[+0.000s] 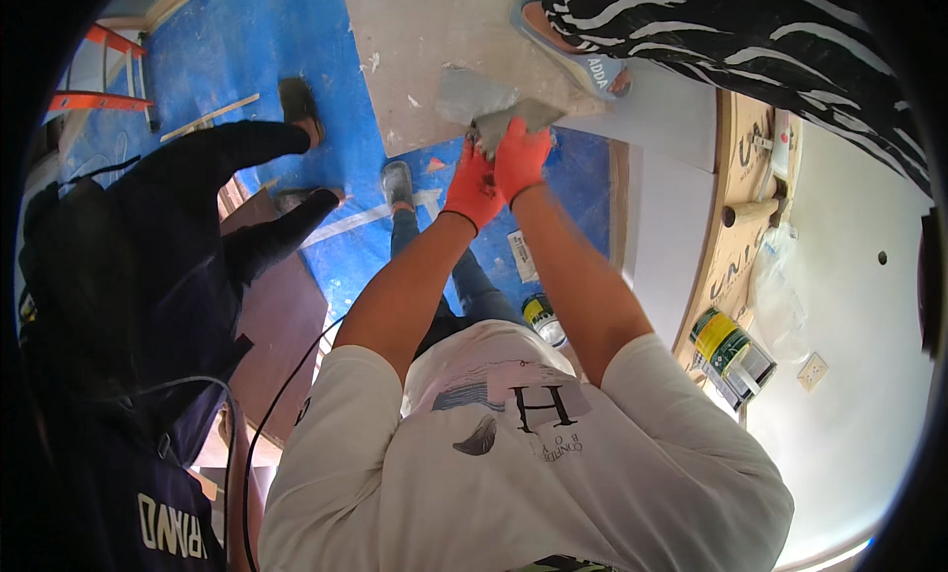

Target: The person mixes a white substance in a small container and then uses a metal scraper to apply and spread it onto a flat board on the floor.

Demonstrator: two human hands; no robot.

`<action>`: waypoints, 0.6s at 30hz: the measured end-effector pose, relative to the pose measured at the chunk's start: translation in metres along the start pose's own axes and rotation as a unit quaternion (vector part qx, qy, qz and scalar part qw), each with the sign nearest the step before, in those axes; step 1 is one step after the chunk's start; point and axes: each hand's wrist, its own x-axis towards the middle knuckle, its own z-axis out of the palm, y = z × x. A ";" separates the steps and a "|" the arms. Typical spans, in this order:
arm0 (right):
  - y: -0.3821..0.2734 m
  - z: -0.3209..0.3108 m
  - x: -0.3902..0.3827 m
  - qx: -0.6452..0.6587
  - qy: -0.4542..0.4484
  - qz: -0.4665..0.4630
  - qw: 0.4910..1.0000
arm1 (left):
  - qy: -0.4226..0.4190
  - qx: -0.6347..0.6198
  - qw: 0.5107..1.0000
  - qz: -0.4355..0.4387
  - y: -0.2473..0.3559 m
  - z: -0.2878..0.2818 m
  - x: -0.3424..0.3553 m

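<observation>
Blue sheeting [296,39] is covering the floor of the work area. Nearest the camera, the person's white shirt [504,463] is filling the lower view. A can [543,320] is standing on the floor between the forearms. Ahead of it, both hands are working side by side in orange gloves. The left hand [475,189] is curling closed, apparently grasping the light grey plate [464,94]; its grip is partly hidden. The right hand [522,161] is closing its fingers on the darker grey blade [541,114], which is overlapping the plate's right part. Beyond the hands, a pale board [420,34] is lying over the sheeting, and another person's sandalled foot [541,21] is resting near the blade.
</observation>
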 end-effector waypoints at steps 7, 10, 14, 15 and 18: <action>0.008 0.007 0.024 0.007 0.046 -0.064 0.997 | 0.011 -0.001 1.000 -0.013 0.004 -0.026 0.000; 0.018 -0.004 0.011 -0.048 0.052 -0.053 0.996 | -0.026 -0.023 0.999 0.001 0.002 -0.024 0.000; 0.038 -0.010 0.022 -0.010 0.002 0.022 1.000 | 0.021 0.009 1.000 -0.003 0.002 -0.017 0.003; 0.042 -0.005 0.031 0.059 -0.044 0.063 0.995 | -0.009 0.010 1.000 -0.008 0.004 -0.017 0.002; 0.042 0.006 0.054 0.235 -0.156 0.127 0.951 | -0.082 0.069 0.994 -0.021 0.008 -0.021 0.001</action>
